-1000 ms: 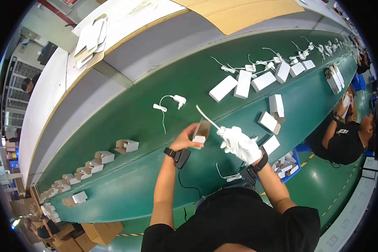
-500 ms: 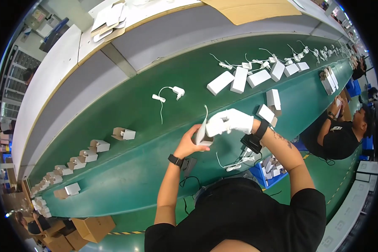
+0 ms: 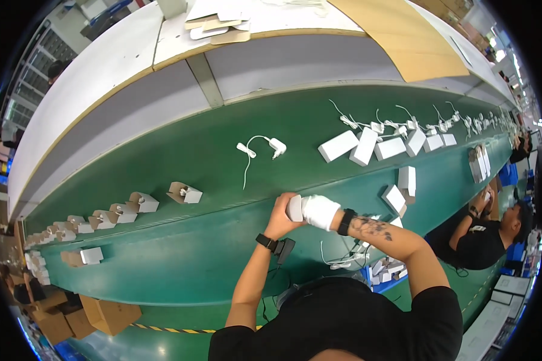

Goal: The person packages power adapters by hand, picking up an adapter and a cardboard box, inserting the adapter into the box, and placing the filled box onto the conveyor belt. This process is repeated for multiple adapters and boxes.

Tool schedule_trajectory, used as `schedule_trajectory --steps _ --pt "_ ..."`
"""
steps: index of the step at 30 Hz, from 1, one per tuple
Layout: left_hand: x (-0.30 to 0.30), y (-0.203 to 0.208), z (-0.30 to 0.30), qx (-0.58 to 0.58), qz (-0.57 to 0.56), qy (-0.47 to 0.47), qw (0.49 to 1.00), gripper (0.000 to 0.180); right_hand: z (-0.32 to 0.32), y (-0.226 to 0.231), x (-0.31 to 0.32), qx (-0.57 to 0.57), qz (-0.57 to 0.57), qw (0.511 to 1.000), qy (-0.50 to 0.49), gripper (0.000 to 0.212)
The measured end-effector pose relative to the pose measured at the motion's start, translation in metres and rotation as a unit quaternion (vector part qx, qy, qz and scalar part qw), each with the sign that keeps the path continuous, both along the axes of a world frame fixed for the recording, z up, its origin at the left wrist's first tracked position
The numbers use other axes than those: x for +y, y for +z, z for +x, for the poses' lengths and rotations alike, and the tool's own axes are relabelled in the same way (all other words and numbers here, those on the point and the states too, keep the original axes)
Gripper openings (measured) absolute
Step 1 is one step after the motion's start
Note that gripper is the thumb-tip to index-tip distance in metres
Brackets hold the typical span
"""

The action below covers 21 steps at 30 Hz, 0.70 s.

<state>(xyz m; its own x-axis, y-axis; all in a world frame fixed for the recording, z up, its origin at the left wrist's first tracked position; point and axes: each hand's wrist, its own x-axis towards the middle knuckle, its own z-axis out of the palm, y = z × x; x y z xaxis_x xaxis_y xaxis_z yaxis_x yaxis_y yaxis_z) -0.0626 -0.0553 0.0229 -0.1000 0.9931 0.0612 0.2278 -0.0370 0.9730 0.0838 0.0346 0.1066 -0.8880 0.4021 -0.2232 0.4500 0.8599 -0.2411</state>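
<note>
A small white box is in my left hand, whose bare fingers wrap its left side over the green work surface. Against the box's right side presses my right hand in a white glove; its fingers are hidden. Beyond my hands a white plug adapter lies with its cord partly bundled. Close to my right forearm, on the near side, are more white cords, partly covered by the arm.
Open boxes stand in a row at the left. Closed white boxes and several adapters line the far right. A blue bin of small parts sits near my right side. A co-worker works at the right.
My gloved right hand has closed in on the box, and the flap that stood up is out of sight. The box has turned in my left hand. The whole view has shifted.
</note>
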Motion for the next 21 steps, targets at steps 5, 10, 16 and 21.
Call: schedule_trajectory --steps 5,10,16,21 --pt "-0.004 -0.004 -0.050 0.043 0.053 0.118 0.991 0.071 -0.045 -0.024 0.054 0.235 -0.081 0.962 0.110 0.027" --pt "-0.001 -0.028 -0.141 -0.068 0.105 0.273 0.954 0.081 -0.104 -0.042 0.136 0.114 0.255 0.946 0.165 0.028" --pt "-0.035 -0.033 -0.145 0.030 0.057 0.331 0.941 0.088 -0.130 -0.101 0.145 -0.065 0.091 0.994 -0.019 0.026" --pt "-0.066 0.035 -0.084 0.119 0.035 0.478 0.870 0.083 -0.089 -0.079 0.122 0.184 0.067 0.981 -0.007 0.029"
